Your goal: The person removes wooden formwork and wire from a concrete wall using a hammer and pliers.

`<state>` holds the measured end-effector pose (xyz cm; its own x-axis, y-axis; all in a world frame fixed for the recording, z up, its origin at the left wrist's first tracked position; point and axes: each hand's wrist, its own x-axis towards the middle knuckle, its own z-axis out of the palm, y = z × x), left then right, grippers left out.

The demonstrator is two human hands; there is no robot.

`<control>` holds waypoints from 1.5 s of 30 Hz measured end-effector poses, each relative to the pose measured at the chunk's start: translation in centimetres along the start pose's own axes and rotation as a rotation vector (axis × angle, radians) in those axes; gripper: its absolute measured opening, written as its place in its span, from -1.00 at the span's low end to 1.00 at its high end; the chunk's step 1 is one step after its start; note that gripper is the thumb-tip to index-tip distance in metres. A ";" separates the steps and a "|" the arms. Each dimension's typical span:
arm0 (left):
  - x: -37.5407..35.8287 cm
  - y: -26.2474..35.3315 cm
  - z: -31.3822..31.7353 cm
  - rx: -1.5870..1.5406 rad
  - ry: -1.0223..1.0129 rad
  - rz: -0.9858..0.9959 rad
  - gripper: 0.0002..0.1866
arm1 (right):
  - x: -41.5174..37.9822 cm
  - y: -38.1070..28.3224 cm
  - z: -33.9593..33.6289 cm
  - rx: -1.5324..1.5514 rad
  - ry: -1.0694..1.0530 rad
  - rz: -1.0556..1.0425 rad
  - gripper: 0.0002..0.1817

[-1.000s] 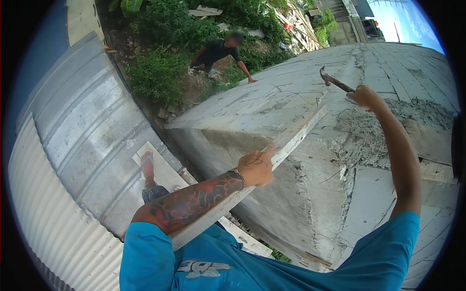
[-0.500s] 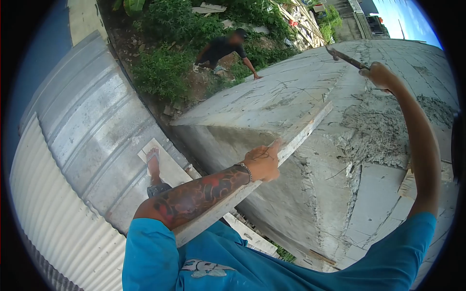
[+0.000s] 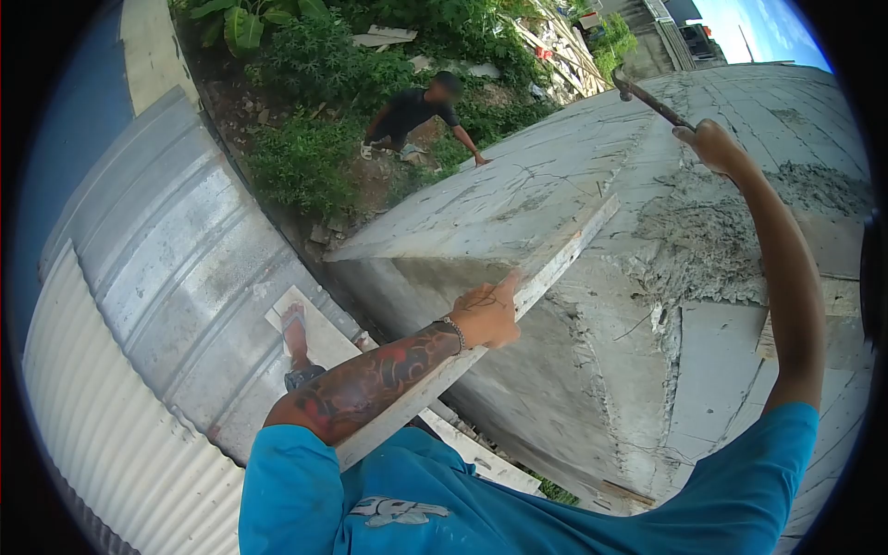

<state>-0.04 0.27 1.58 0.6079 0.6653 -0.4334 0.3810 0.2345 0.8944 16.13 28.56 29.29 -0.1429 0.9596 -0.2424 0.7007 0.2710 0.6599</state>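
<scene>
My left hand (image 3: 486, 313) is closed round a long, pale, cement-stained wooden board (image 3: 566, 260). The board slants from beside my body up to the edge of the grey concrete wall (image 3: 435, 262). Further right, my raised right hand (image 3: 710, 148) grips a hammer (image 3: 661, 109) by the end of its handle. The hammer's head points away to the upper left, in front of the wall's block face. Rough mortar (image 3: 708, 245) covers part of the blocks below my right hand.
Behind the wall, a person (image 3: 412, 116) in dark clothes leans with one hand on the blocks. A ribbed metal roof (image 3: 185, 240) lies left and below. My foot (image 3: 294, 328) stands on a plank (image 3: 328, 342). Shrubs (image 3: 305, 162) and stacked timber (image 3: 569, 55) are beyond.
The view has shifted slightly. Both hands keep their holds on the board and the hammer, and appear a little further left. The person beyond the wall still leans on it, head turned somewhat differently.
</scene>
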 end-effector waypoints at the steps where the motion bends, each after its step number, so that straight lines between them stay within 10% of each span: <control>1: -0.5 0.8 -0.8 -0.011 -0.018 -0.018 -0.03 | -0.9 -1.0 -1.1 0.109 0.102 0.050 -0.36; 10: 0.4 0.6 0.6 0.119 0.167 0.066 0.01 | -21.9 -6.9 -2.0 1.198 0.384 0.135 -0.55; 16: 2.1 -1.7 1.5 0.022 0.272 0.433 -0.03 | -33.7 -8.0 10.3 1.139 0.809 0.516 -0.75; 28: 1.3 -1.1 1.0 0.019 0.227 0.287 -0.30 | -40.2 -10.7 24.3 1.527 0.768 1.039 -0.68; 38: -1.8 -0.8 1.5 -0.323 0.032 0.083 -0.31 | -40.5 -11.1 25.5 1.693 0.761 1.096 -0.66; 45: -0.1 1.4 1.4 0.282 0.329 0.310 0.07 | -39.7 -10.8 21.6 1.461 0.656 0.744 -0.85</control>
<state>1.43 -0.42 2.70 0.4886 0.8707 -0.0555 0.4183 -0.1779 0.8907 29.32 -14.13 16.47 0.4937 0.8057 0.3273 0.6844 -0.1278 -0.7178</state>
